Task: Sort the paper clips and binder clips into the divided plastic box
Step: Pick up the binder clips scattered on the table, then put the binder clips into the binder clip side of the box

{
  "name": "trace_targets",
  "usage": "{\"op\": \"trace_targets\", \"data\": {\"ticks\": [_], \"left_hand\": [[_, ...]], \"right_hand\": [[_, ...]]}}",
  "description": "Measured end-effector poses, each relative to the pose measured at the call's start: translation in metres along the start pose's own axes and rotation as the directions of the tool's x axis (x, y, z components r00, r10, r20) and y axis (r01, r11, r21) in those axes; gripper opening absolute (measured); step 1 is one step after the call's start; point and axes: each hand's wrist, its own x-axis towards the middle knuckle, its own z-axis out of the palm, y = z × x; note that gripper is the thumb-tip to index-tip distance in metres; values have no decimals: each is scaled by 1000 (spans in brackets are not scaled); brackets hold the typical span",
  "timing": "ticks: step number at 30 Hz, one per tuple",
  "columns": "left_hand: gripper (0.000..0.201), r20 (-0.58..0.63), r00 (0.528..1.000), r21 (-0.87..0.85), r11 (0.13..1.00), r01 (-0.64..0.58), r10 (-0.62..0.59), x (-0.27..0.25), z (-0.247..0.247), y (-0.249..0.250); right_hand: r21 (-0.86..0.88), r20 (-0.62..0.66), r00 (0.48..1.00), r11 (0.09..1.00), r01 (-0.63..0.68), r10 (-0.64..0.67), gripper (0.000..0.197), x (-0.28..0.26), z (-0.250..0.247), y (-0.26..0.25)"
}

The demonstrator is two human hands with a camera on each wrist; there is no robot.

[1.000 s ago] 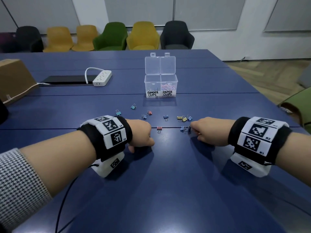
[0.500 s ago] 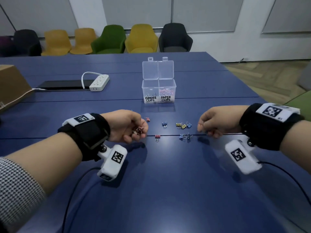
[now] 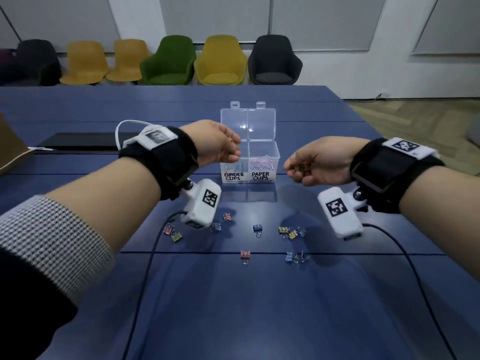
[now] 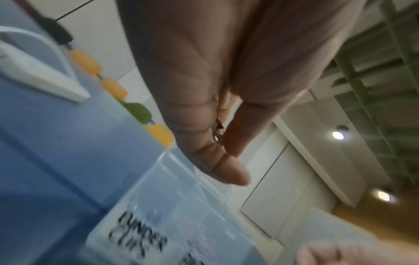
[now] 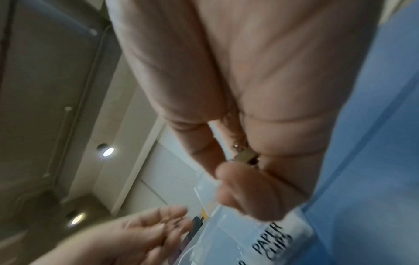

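A clear divided box (image 3: 277,162) stands open on the blue table, labelled BINDER CLIPS on the left half and PAPER CLIPS on the right, which holds pastel paper clips (image 3: 262,163). My left hand (image 3: 228,149) hovers over the left compartment, its curled fingers holding binder clips (image 4: 218,128). Just right of the box, my right hand (image 3: 298,168) cups more binder clips (image 5: 244,156) in curled fingers. Several small coloured binder clips (image 3: 291,232) lie scattered on the table nearer me.
A white power strip cable (image 3: 130,124) and a flat black device (image 3: 85,140) lie at the back left, a cardboard box (image 3: 10,146) at the left edge. Wrist camera cables (image 3: 145,276) trail across the near table. Chairs (image 3: 171,61) line the far wall.
Both hands picked binder clips off the table, lifted, and moved forward to the box; the left now hangs over the binder clip compartment, the right beside the box.
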Motion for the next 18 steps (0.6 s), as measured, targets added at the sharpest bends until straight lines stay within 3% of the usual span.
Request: {"op": "trace_targets", "data": {"ticks": [2,4,6,11,13,15,18], "left_hand": [[14,-105,992,195,980,-43,65,20,3,2],[22,-126,980,528,847,-67,156,35,2,-1],[33,-106,976,685,725,-68,192,39,-2,-4],[27,-187,944,571,812,-122,273,30,-22,-14],[22,-215,935,549,827,-123,282,19,-31,-18],[16,-221,939,564,820,-98,264,5,-41,-23],[10,-178,972,583,812,-24,156,-20,-56,-35]], "right_hand": [[-117,-54,996,991,64,-71,20,16,7,-13],[-232,-124,978,963,135,-167,28,31,17,-27],[-320,-177,947,926,202,-268,34,41,32,-42],[-455,-174,854,809,371,-490,23,64,71,-67],[-639,-118,849,694,333,-516,17,71,81,-68],[-807,-79,847,533,256,-526,24,72,85,-65],[-859,-59,807,442,259,-588,23,61,81,-57]]}}
